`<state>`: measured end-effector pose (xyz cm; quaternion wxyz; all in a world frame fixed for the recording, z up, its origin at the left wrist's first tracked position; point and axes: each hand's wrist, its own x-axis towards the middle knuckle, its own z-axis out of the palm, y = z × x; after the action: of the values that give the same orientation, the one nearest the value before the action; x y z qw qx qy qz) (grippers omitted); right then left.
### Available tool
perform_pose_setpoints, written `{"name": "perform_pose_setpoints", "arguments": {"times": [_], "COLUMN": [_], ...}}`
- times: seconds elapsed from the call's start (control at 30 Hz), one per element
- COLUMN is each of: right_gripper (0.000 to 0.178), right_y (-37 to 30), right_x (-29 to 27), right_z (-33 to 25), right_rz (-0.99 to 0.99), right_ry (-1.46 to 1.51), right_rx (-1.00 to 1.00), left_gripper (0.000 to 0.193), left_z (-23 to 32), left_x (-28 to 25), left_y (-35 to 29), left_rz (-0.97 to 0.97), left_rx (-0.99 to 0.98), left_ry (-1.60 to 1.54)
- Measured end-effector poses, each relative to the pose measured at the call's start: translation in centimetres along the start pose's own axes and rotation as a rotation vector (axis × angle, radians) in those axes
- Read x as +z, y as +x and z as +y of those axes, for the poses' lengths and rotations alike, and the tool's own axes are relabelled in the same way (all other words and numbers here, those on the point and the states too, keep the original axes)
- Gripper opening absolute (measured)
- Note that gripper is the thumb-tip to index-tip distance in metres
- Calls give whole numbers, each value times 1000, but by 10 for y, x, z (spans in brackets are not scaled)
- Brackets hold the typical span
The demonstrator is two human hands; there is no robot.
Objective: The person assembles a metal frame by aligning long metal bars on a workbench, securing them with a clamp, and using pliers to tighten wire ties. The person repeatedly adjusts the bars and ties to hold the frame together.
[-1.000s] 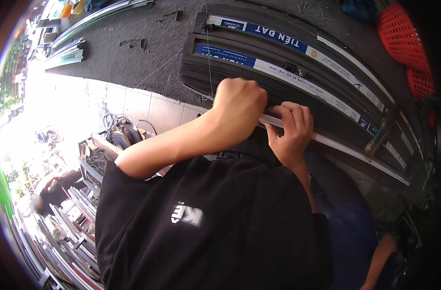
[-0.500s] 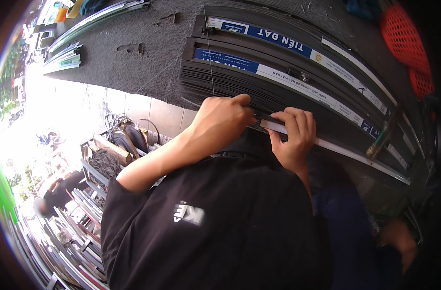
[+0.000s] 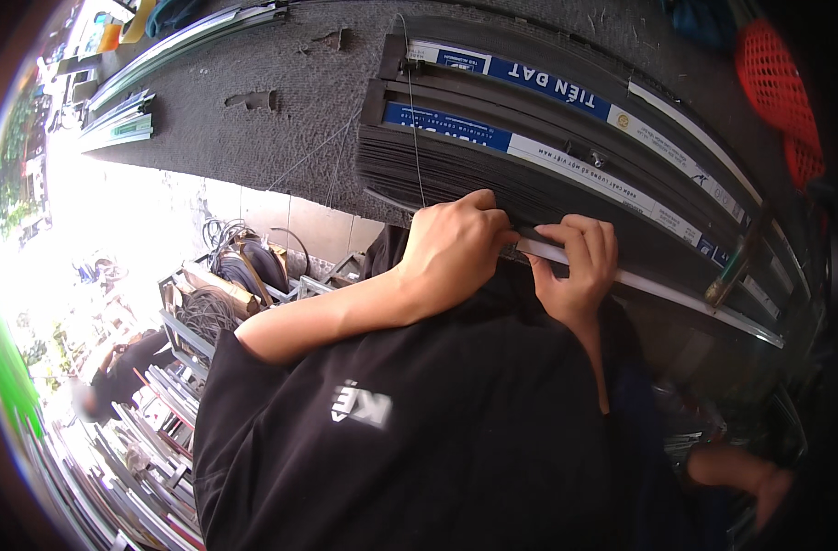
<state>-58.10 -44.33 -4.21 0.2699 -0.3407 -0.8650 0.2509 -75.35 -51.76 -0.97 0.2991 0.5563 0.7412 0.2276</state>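
My right hand (image 3: 579, 266) pinches a long, narrow white bar (image 3: 676, 296) near its left end, thumb below and fingers above. The bar slants away to the right along the near side of a banded stack of dark profiles (image 3: 446, 179). Against the bar's left end, my left hand (image 3: 458, 248) is closed, knuckles up; whatever its fingers grip is hidden. A thin dark curved strip (image 3: 388, 201) runs up to the back of that hand, and I cannot tell whether it is held. A fine thread (image 3: 415, 129) crosses the stack above it.
Coils of black cable (image 3: 258, 262) fill a crate on the left, behind many long profiles (image 3: 106, 468) on a rack. More strips (image 3: 120, 129) lie on the grey carpeted surface (image 3: 299, 138). A red plastic basket (image 3: 772, 78) stands far right. Another person's forearm (image 3: 731, 466) shows lower right.
My left hand has shifted slightly right and nearer to me, its fingertips now close against the bar's end. My right hand keeps its pinch. The forearm at lower right has moved; the whole view has shifted a little.
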Motion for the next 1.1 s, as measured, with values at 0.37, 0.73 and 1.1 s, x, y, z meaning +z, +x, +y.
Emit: {"name": "perform_pose_setpoints", "arguments": {"times": [0.37,0.73,1.1], "right_gripper": [32,30,33], "right_y": [10,13,29], "right_x": [-8,-10,-20], "right_z": [-6,-3,17], "right_rz": [-83,-107,-306], "right_ry": [17,11,65], "right_rx": [67,59,-67], "left_gripper": [9,11,25], "left_z": [-11,4,20], "left_x": [-12,-15,-26], "left_y": [10,19,2], "left_rz": [-65,-163,-245], "left_rx": [71,-20,-327], "left_ry": [-58,9,-269]}}
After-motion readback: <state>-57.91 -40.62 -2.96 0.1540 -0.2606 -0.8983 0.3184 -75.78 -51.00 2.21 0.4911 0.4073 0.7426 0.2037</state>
